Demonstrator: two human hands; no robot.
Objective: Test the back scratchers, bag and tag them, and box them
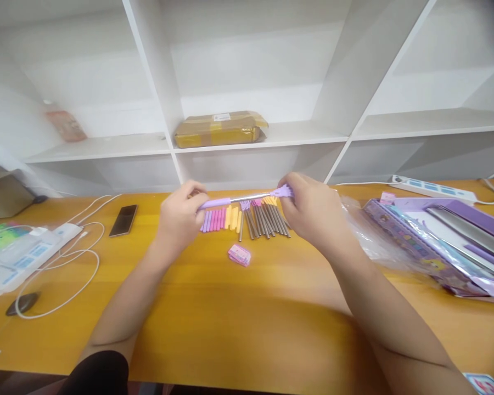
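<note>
A thin metal rod (250,197) with a purple handle (216,203) and a purple hand-shaped end (282,191) is held level above the desk. My left hand (181,211) grips the handle end, fingers closed. On the other end, my right hand (308,208) pinches the hand-shaped piece. Below them, purple, pink and yellow handles (218,219) lie in a row. Beside these are several metal rods (267,221), with purple, pink and yellow hand-shaped tops. A small pink stack (239,255) of what look like cards or labels lies nearer to me.
A phone (123,220), white cables, a power strip (37,255) and a dark mouse (22,303) are on the left. At right lie a purple box (440,247), clear plastic and another power strip (434,189). White shelves behind hold a taped parcel (220,129).
</note>
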